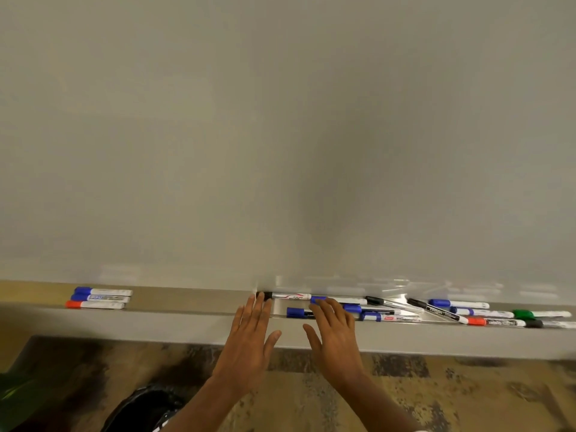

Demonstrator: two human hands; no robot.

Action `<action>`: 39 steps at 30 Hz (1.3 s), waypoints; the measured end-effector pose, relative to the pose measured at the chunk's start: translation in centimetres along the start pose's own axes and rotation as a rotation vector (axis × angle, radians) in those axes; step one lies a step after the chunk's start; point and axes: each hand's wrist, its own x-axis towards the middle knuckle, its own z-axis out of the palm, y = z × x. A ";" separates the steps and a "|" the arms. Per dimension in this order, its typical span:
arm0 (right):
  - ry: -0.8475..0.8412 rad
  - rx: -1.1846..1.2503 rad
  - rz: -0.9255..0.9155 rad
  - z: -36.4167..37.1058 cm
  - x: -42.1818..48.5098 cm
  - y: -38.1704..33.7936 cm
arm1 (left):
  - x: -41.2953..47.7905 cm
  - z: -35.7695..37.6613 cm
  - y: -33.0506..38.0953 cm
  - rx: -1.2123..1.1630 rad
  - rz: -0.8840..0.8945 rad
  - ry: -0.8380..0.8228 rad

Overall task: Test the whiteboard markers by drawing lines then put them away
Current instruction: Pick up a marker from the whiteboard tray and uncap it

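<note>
A blank whiteboard fills the upper view. Below it runs a grey ledge with a shallow metal tray. Several markers lie in the tray to the right: a black-capped one, blue-capped ones, a red-capped one and a green-capped one. Three markers, two blue and one red, lie in a row on the ledge at left. My left hand reaches with straight fingers toward the black-capped marker's end. My right hand hovers with spread fingers over the blue-capped markers. Neither holds anything.
Under the ledge lies a mottled brown and black floor. A black shiny object sits at the bottom left, with something green at the left edge.
</note>
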 end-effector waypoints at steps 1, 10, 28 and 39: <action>-0.007 -0.002 -0.008 0.2 0.2 0.1 | 0.3 0.2 0.2 -0.008 0.024 -0.012; -0.118 0.000 0.009 1.9 1.7 0.5 | 1.9 2.2 0.9 0.019 0.066 -0.112; -0.071 0.027 -0.071 3.8 3.5 1.5 | 2.4 2.5 0.7 0.000 0.043 -0.265; 0.182 0.140 -0.107 -1.5 4.3 -1.8 | 1.9 -4.4 2.6 -0.286 -0.044 0.063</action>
